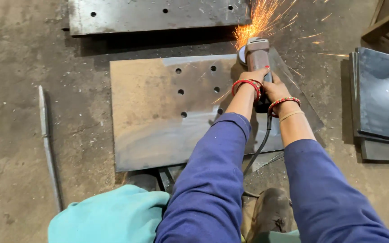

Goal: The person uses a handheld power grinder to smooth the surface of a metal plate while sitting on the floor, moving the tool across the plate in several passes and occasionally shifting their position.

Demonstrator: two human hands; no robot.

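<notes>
— Where did the work lie from you?

— The big steel plate (158,117) lay flat on the floor (19,58), spreading left of and under my hands, its long side running left to right. A second drilled plate (154,15) sat beyond it, past my hands, and a stack of dark plates (381,103) lay off to the right, well apart.

— And the tool?

— The angle grinder (257,56) pointed straight away from me, its long axis in line with my forearms. Its disc met the plate's far edge just beyond my fingers, throwing sparks (262,18) up and away. The black cable (260,146) trailed back between my arms.

— How were you holding it?

— Both hands were wrapped tight round the body. My left hand (254,77) gripped further forward, nearer the disc; my right hand (275,90) closed just behind it, the two touching.

— Any packages, labels or signs?

— None that I could see. Only a thin metal strip (48,144) well off to the left, and the holes (194,87) just left of my hands.
</notes>
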